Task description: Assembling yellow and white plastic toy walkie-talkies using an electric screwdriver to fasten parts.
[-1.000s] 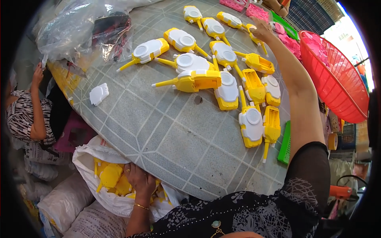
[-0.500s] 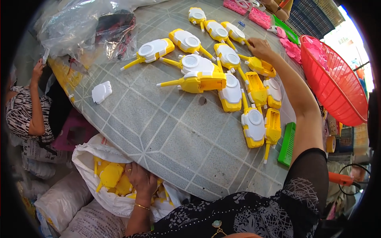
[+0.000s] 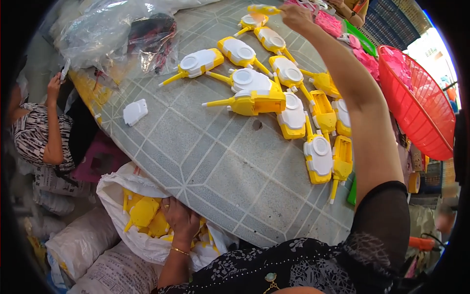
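Right hand [image 3: 297,18]: I grip the toy [image 3: 264,9] by one end.
Toy: over the table's [image 3: 235,166] far side, left of that hand, axis sideways.
Left hand [image 3: 181,218]: farther, at sack [image 3: 110,188] by table's near edge; grip I cannot tell.

A head-worn fisheye looks down closely over the grey table [image 3: 230,169].

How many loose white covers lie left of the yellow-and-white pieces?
1: the white cover, alone on the table, on the near side of the clear plastic. The plastic may hide more.
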